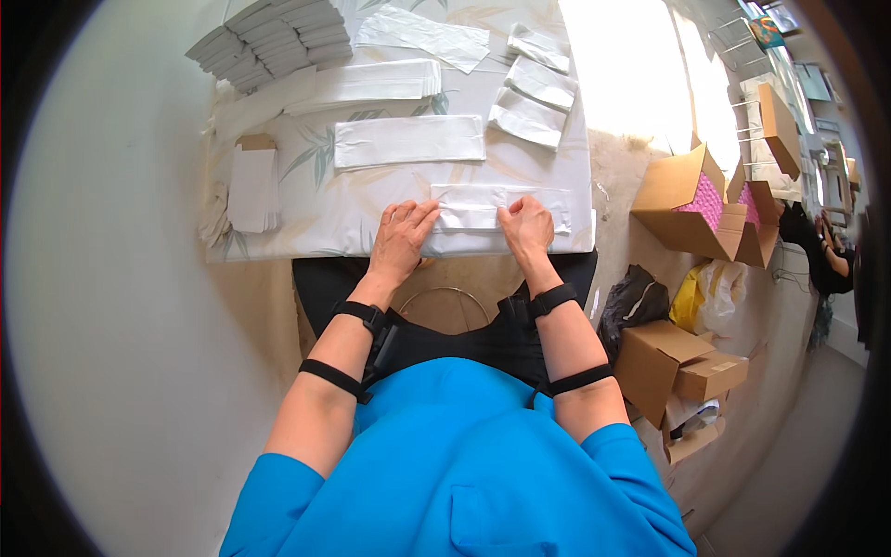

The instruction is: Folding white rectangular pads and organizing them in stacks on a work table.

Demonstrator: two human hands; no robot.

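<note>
A long, flat, folded white strip (469, 216) lies along the near edge of the table; whether it is paper, cloth or plastic I cannot tell. Across its left end rest the fingertips of my left hand (401, 239), fingers stretched out and slightly apart. My right hand (527, 225) is closed in a pinch on the strip, right of its middle, with the thumb and index finger together. Just beyond lies a wider white folded piece (408, 141). Farther right, several short white folded pieces (531, 116) overlap in a column.
The table (306, 239) has a leaf-patterned cover. Stacked white bundles (269, 42) stand at far left, near a layered white pile (367, 85) and a small upright white stack (253, 186). Cardboard boxes (664, 200) and bags (634, 302) sit on the floor at right. Another person (821, 246) is at far right.
</note>
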